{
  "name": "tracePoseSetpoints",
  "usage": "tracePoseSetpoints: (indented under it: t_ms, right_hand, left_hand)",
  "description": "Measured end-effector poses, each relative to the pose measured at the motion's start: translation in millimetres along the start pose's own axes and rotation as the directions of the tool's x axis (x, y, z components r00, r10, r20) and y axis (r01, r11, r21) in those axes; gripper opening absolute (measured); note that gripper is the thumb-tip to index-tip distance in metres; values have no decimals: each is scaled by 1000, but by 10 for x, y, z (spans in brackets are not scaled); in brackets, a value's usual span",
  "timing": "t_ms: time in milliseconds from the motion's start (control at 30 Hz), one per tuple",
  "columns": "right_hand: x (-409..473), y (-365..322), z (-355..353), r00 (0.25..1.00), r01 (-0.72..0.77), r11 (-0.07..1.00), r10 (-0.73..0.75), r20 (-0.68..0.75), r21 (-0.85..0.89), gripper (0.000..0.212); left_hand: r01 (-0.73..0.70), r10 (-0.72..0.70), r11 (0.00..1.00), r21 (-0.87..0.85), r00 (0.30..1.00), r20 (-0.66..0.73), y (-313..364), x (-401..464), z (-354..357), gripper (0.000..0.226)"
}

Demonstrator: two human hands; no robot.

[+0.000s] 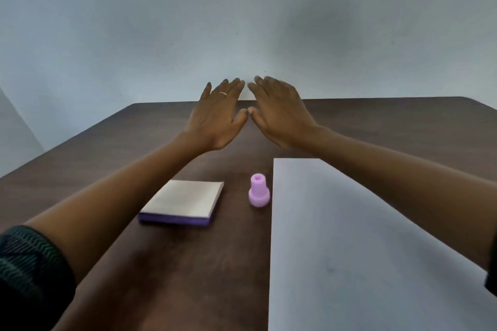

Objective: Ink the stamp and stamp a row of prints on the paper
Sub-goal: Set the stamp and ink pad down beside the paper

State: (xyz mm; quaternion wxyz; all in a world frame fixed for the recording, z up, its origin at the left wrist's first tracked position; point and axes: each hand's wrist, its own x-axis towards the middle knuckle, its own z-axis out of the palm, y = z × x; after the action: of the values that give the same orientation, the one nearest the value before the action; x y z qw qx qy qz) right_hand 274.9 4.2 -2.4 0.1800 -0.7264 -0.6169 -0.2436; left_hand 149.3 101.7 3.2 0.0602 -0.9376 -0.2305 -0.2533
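Dark wood table [188, 277] has the closed ink pad [183, 203] lower center-left, pink stamp [258, 193] upright beside the blank paper [363, 250] at lower right, while left hand [215, 118] and right hand [279, 115] hover mid-frame, fingers spread, grasping nothing, probably just a starting pose.
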Motion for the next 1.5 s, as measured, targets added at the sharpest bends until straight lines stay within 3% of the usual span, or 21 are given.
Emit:
tracePoseSetpoints:
  t_ms: [167, 467, 900, 1267, 1500]
  right_hand:
    - [112, 94, 88, 995, -60, 994, 53, 79, 90, 53]
    - [-18, -111, -596, 941, -227, 938, 142, 307, 262, 51]
    - [-688, -594, -1412, 730, -434, 869, 186, 658, 237, 52]
    - [-852, -831, -1282, 624, -534, 823, 229, 747, 194, 44]
    - [-808, -861, -1163, 641, -606, 755, 278, 715, 250, 24]
  left_hand:
    - [66, -63, 995, -68, 997, 51, -61, 15, 85, 58]
    - [232, -190, 956, -179, 956, 225, 25, -415, -539, 56]
    - [485, -343, 863, -142, 769, 540, 400, -1320, -1327, 59]
    - [431, -264, 896, -109, 713, 650, 383, -1519, -1242, 66]
    - [450, -249, 880, -150, 708, 661, 365, -1572, -1147, 62]
